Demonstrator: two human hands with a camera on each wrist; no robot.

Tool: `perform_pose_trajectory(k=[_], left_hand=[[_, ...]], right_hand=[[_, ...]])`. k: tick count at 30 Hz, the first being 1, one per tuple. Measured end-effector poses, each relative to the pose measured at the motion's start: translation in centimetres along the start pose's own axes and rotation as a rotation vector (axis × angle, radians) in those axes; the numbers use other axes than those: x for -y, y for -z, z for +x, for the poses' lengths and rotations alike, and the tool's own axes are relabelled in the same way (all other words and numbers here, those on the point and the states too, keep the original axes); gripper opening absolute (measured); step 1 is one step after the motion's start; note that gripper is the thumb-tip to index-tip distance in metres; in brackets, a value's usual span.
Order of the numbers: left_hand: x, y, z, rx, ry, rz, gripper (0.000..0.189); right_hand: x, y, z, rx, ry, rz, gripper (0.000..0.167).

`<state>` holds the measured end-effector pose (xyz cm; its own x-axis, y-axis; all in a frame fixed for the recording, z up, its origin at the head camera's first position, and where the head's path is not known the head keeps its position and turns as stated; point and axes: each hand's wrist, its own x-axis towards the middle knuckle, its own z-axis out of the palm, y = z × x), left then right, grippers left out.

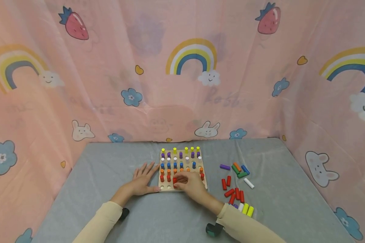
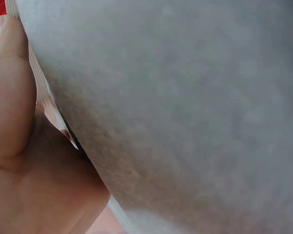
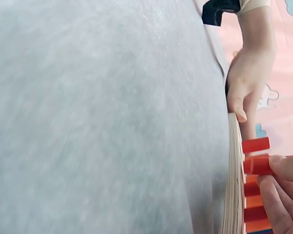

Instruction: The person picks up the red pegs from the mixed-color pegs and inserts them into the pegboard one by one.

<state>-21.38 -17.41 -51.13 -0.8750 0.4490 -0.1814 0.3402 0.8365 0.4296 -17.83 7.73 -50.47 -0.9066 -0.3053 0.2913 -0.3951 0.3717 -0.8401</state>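
Observation:
A wooden pegboard (image 1: pixel 165 189) stands on the grey cloth, with rows of yellow, purple, white, blue, orange and red pegs. My right hand (image 1: pixel 195 188) pinches a red peg (image 3: pixel 261 166) between thumb and fingers, close over the board's front part. That hand hides part of the red and orange rows in the head view. At the board's left side, my left hand (image 1: pixel 142 182) lies with fingers spread, its thumb (image 3: pixel 238 109) on the front left corner. In the left wrist view, the palm (image 2: pixel 44 180) runs along the board's edge.
Right of the board lie loose red pegs (image 1: pixel 224 184), a purple peg (image 1: pixel 225 167), green pegs (image 1: pixel 242 174), a white peg (image 1: pixel 248 183) and yellow pegs (image 1: pixel 250 211). A pink patterned curtain (image 1: pixel 176 118) surrounds the table's back and sides.

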Motion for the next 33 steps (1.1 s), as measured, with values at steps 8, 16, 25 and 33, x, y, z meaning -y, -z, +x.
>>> perform_pose_trajectory(k=[8, 16, 25, 33], left_hand=[[0.1, -0.1, 0.1, -0.004, -0.001, 0.009, 0.097], [-0.1, 0.1, -0.1, 0.003, -0.008, -0.004, 0.095], [0.1, 0.1, -0.1, 0.008, -0.026, 0.01, 0.1], [0.2, 0.0, -0.2, 0.0, -0.03, 0.001, 0.098]], right_hand=[[0.0, -1.5, 0.5, 0.02, -0.003, 0.03, 0.024], [0.5, -2.5, 1.0, 0.022, 0.025, -0.005, 0.025], [0.9, -3.8, 1.2, 0.051, 0.037, -0.025, 0.024], [0.8, -4.3, 1.3, 0.059, 0.071, -0.066, 0.023]])
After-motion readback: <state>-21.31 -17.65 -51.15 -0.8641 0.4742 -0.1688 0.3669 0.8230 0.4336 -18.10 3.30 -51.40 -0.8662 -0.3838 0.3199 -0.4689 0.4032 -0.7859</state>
